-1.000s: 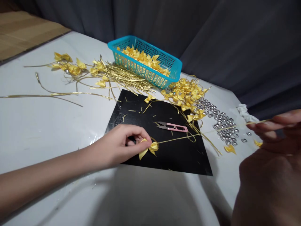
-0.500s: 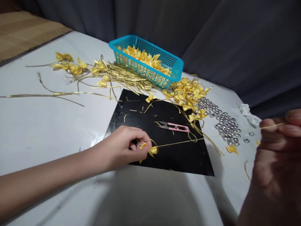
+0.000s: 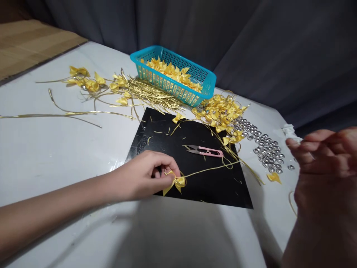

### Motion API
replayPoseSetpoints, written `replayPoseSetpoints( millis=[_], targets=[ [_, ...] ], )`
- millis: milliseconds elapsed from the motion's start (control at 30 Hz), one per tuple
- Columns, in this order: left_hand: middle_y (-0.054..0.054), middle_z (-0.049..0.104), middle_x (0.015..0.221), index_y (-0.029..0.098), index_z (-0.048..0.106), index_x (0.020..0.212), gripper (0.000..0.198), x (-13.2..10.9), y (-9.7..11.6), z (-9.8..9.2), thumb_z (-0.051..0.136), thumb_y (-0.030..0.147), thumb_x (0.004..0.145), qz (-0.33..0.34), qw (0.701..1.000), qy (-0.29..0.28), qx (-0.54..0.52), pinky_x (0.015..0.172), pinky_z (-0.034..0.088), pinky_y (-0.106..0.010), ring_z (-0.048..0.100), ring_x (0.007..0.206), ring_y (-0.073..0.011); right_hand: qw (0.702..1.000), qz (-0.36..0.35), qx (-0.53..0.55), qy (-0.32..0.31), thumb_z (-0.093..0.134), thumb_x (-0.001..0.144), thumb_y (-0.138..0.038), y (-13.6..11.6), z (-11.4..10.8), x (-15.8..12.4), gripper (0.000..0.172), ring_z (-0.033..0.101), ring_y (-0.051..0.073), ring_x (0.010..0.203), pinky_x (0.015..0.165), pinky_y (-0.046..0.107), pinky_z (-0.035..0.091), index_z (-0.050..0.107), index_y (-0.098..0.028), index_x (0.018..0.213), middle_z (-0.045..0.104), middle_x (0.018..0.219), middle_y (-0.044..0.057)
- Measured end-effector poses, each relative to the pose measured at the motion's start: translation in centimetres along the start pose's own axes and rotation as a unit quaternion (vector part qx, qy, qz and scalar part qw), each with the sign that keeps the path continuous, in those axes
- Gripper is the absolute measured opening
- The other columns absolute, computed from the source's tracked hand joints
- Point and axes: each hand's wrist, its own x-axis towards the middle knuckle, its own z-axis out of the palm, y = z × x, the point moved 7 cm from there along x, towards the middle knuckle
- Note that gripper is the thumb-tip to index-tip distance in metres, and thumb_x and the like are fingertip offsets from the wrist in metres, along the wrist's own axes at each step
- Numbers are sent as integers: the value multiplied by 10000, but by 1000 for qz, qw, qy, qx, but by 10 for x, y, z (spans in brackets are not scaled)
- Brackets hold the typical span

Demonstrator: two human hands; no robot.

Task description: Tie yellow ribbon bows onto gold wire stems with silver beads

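My left hand is closed in a pinch on a yellow ribbon bow over the front part of the black mat. From the bow a thin yellow thread slopes up rightward with a slight sag. Toward my right hand it grows too faint to follow over the white table. That hand is raised at the right edge, fingers bent and closed, their tips partly hidden. Pink-handled thread snips lie on the mat between the hands, blades pointing left.
Behind the mat stands a blue basket of yellow bows. Gold cords lie before it. A heap of corded bows and many silver beads sit to the right. More corded bows lie at left. A dark curtain hangs behind.
The thread has gone from taut to slightly slack. My right hand has shifted its fingers, turning its palm side less into view. More of the bow shows below my left fingers.
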Motion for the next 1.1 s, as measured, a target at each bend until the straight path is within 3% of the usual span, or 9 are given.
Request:
replayPoseSetpoints(
  millis=[67,200,567,700,800,967,1100],
  targets=[
    [24,550,644,151,693,827,178,-1,1,1,526,174,770,5,1000,-1,14,462,314,-180,440,531,-89,999,8,-16,51,536,787,-110,-5,5,-11,290,547,113,536,634,401,521,627,-265,561,559,603,-2],
    [24,558,658,155,692,868,188,-2,2,1,524,173,785,14,1000,-4,16,496,357,-170,466,558,-91,1000,6,-14,12,522,865,-172,-13,20,-23,234,588,124,620,683,384,512,653,-287,710,600,713,5],
    [30,538,647,165,682,884,198,-2,1,1,495,206,835,17,1000,-9,16,458,310,-175,435,530,-87,998,33,-33,41,528,798,-173,-14,19,-24,218,577,130,601,597,379,499,635,-311,668,598,681,-6],
    [26,553,689,174,660,923,225,-3,1,2,447,229,879,34,999,-12,34,474,308,-189,435,541,-91,999,-22,-11,30,570,753,-183,-9,19,-16,80,566,128,567,553,351,464,591,-251,717,586,673,11],
    [-2,593,763,166,641,827,250,-4,6,4,427,273,902,44,997,-12,56,527,341,-201,494,622,-110,996,-92,21,3,617,691,-176,0,21,-5,156,561,120,589,577,323,459,527,-222,810,584,722,9],
    [0,567,727,172,625,755,270,-6,9,6,505,385,869,36,997,-6,62,539,369,-210,502,614,-120,987,-114,-43,-105,678,690,-265,21,42,10,260,566,138,718,691,327,479,484,-231,859,556,810,7],
    [-22,597,829,171,648,751,246,-4,8,5,518,353,855,63,997,4,36,548,399,-209,528,619,-110,952,-98,-127,-262,632,767,-365,37,81,6,241,550,172,846,695,309,489,454,-251,883,528,875,31]
  ],
)
